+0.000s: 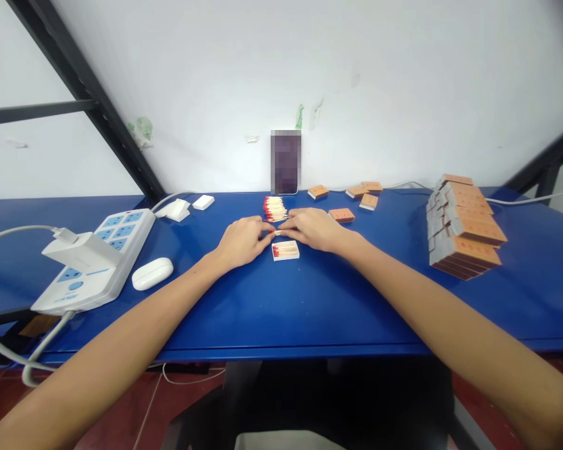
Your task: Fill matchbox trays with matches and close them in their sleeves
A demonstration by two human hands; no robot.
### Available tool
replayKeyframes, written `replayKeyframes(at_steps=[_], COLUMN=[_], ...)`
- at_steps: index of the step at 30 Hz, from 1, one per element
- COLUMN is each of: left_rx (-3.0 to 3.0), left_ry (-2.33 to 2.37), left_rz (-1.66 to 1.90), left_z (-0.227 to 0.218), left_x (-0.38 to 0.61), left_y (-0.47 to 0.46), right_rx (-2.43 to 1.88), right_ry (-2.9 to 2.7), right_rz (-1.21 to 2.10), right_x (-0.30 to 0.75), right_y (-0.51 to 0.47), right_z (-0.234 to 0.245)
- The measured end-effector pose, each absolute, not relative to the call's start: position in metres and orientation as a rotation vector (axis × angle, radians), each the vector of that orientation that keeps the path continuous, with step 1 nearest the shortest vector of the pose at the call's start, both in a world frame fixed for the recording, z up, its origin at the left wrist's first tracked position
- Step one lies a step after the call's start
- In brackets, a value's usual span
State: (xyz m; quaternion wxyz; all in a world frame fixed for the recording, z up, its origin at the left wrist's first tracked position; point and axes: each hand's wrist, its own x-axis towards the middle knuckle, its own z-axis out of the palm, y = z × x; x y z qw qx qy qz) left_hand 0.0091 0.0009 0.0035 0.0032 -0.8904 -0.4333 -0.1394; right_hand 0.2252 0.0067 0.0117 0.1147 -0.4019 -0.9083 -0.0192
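Observation:
My left hand [244, 240] and my right hand [313, 227] meet at the middle of the table, fingertips closed on the two ends of a few matches [278, 233]. The left fingers are at the red-headed end, the right fingers at the plain end. Just below them lies an open white matchbox tray [286, 257] with red-tipped matches inside, heads to the left. Right behind my fingers is a loose pile of matches [275, 209], their red heads also pointing left.
A blue table [281, 312] carries a stack of orange matchboxes [469, 225] at right and several loose matchboxes [341, 215]. A phone [286, 162] leans on the wall. At left are white trays [178, 210], a white case [152, 274] and a power strip [98, 281] with cables.

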Motion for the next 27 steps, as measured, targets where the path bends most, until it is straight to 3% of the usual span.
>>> replayKeyframes(at_steps=[14, 27], left_rx=[-2.758, -2.732], left_ry=[-1.304, -1.353], left_rz=[-0.349, -0.163], left_z=[0.002, 0.006], left_x=[0.012, 0.020], left_y=[0.003, 0.000], right_rx=[-1.192, -1.114], right_ry=[-2.663, -2.625], right_rz=[-0.064, 0.142], right_x=[0.221, 0.222], right_y=[0.006, 0.017], right_z=[0.012, 0.006])
